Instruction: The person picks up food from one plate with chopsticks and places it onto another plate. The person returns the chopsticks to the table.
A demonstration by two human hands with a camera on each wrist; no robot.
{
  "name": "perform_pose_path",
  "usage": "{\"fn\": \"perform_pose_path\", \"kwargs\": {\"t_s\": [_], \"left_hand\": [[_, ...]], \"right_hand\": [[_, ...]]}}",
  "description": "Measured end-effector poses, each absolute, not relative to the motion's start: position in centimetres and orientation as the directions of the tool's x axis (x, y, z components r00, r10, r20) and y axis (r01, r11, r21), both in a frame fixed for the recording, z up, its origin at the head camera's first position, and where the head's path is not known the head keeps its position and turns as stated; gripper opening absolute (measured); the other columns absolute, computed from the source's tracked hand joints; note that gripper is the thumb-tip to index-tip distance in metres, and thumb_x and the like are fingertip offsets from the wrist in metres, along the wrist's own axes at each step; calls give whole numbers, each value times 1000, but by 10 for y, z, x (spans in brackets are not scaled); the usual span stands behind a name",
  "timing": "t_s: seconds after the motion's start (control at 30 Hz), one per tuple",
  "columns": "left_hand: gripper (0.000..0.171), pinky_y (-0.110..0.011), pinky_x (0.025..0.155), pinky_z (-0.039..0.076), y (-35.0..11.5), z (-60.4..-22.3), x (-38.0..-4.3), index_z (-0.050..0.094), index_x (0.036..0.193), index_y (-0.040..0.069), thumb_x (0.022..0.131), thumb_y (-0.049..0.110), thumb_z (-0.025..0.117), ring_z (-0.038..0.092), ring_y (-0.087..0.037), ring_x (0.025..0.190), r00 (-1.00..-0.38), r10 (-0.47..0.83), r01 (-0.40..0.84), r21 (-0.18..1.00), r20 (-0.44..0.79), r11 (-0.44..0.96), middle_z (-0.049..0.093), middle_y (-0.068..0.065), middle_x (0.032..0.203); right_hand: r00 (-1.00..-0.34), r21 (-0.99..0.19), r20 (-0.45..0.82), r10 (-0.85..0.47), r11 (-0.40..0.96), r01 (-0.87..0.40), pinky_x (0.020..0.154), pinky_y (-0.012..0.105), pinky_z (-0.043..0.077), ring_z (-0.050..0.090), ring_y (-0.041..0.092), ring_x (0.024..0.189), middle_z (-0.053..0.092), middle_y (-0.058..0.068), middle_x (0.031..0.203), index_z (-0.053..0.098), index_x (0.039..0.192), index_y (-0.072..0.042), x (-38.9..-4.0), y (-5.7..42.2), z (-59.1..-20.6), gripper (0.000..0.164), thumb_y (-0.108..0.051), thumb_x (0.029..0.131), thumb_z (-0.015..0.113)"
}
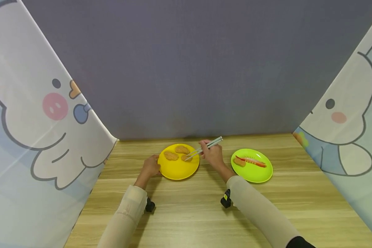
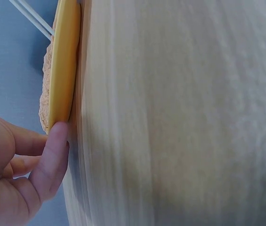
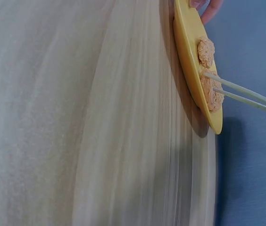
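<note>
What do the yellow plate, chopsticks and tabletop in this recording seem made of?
Yellow plate: probably plastic, smooth with slight sheen, uniformly coloured.
Chopsticks: perhaps plastic or coated wood, smooth, pale, without visible grain.
Tabletop: wood or laminate, satin, with streaky grain and soft glare.

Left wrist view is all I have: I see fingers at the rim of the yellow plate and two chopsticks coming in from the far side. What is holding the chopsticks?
Observer: The right hand grips the chopsticks.
Operator: Their tips are hidden from me. Where are they?
Observer: At the fried piece nearest that hand, on the yellow plate.
Operator: Is there any other plate around?
Observer: Yes, a green plate stands to the right of the yellow one, holding a shrimp and another fried piece.
</note>
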State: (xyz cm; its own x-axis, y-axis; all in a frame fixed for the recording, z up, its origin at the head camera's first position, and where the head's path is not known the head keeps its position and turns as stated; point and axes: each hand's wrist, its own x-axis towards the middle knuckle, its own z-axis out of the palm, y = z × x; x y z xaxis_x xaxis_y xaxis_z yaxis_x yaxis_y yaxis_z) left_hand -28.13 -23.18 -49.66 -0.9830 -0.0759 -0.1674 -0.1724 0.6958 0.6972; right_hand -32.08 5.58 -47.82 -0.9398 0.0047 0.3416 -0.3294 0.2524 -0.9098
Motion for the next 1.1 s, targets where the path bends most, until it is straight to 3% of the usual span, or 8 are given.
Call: {"fn": "perform_pose_path", "kwargs": {"t_s": [0.2, 0.33, 0.53, 0.6, 0.8, 0.97, 1.1], "left_hand": [[51, -26, 53, 61, -230, -496, -281, 48, 144, -8, 94, -4, 54, 72, -18, 58, -985, -78, -163, 673, -156, 721, 64, -36, 120], [50, -25, 54, 61, -229, -495, -281, 49, 144, -7, 94, -3, 55, 72, -19, 60, -984, -88, -171, 664, -157, 728, 65, -34, 121], [51, -28, 57, 63, -228, -493, -279, 47, 145, -8, 94, -5, 54, 72, -21, 66, -981, -93, -187, 678, -173, 711, 65, -34, 121], [52, -29, 58, 63, -228, -492, -279, 47, 145, -8, 94, -5, 54, 72, -21, 66, -980, -92, -189, 680, -177, 708, 65, -33, 121], [53, -29, 58, 63, -228, -492, -279, 46, 146, -8, 94, -4, 54, 72, -21, 66, -980, -90, -189, 674, -180, 714, 65, -33, 123], [53, -29, 58, 64, -229, -493, -280, 45, 147, -7, 95, -4, 53, 72, -19, 64, -978, -92, -199, 692, -189, 694, 66, -33, 120], [52, -28, 57, 63, -230, -494, -280, 45, 147, -7, 96, -3, 53, 71, -16, 61, -978, -90, -198, 694, -189, 692, 65, -34, 121]], "right_hand": [[-944, -920, 329, 3, 225, -320, 44, 29, 58, 71, 50, 68, 75, 21, 76, 77, 105, -4, -322, 59, -481, 27, -26, 102, 60], [-950, -923, 312, -11, 233, -306, 44, 27, 57, 72, 47, 68, 75, 20, 79, 77, 107, -5, -323, 61, -482, 27, -25, 103, 58], [-955, -916, 297, 2, 283, -284, 43, 20, 54, 70, 15, 52, 75, 18, 76, 77, 106, -4, -326, 62, -487, 27, -23, 102, 58], [-951, -914, 308, 24, 286, -289, 43, 18, 54, 70, 15, 51, 74, 19, 73, 77, 104, -2, -327, 62, -488, 28, -23, 101, 59], [-937, -910, 343, 58, 266, -317, 42, 21, 55, 71, 47, 62, 73, 21, 69, 77, 101, 2, -328, 61, -487, 28, -20, 100, 61], [-933, -913, 353, 65, 241, -329, 44, 25, 58, 71, 42, 59, 73, 21, 72, 77, 99, 0, -327, 61, -486, 26, -21, 100, 62], [-930, -912, 363, 64, 227, -341, 44, 22, 57, 71, 25, 52, 73, 23, 74, 77, 99, 1, -326, 62, -483, 25, -21, 100, 64]]}}
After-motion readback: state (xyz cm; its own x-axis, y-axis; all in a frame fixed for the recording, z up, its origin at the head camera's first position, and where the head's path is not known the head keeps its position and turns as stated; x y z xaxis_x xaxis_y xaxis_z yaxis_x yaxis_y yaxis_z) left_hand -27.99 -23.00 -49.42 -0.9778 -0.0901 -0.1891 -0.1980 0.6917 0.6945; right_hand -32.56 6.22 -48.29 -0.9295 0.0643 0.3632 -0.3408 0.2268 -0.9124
